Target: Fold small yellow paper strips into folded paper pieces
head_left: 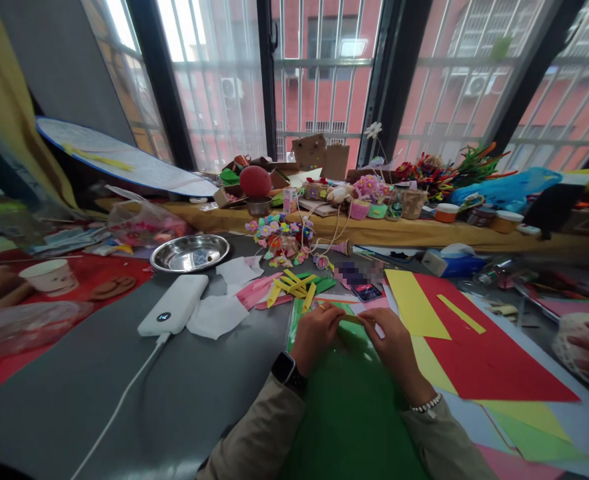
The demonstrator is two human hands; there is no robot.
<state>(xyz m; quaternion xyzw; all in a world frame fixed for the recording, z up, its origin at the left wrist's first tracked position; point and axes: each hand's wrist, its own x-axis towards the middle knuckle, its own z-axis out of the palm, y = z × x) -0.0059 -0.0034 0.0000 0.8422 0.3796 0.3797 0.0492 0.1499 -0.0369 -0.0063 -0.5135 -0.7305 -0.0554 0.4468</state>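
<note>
Tall windows with dark frames and metal bars (319,93) fill the top of the frame, above a ledge draped in mustard cloth (209,220) and crowded with craft pieces, among them a round red ball (255,181) left of centre. Below spreads a smooth grey table (224,387).

At the centre of the frame, the left hand (315,339), with a black smartwatch (285,368) at its wrist, and the right hand (395,341), with a pale beaded bracelet (427,404), pinch a narrow yellow paper strip (353,320) between them, fingertips drawn close. It is held over a glossy green sheet (354,420) that runs to the bottom edge.

Just above the left hand lies a loose pile of short yellow paper strips (294,285). Right of the right hand, a large red paper sheet (499,360) bears a single long yellow strip (461,314); a yellow paper rectangle (417,303) overlaps its left side. Left of centre are a white power bank (174,303) with a white cable (124,400) and a round silver metal plate (189,255).
</note>
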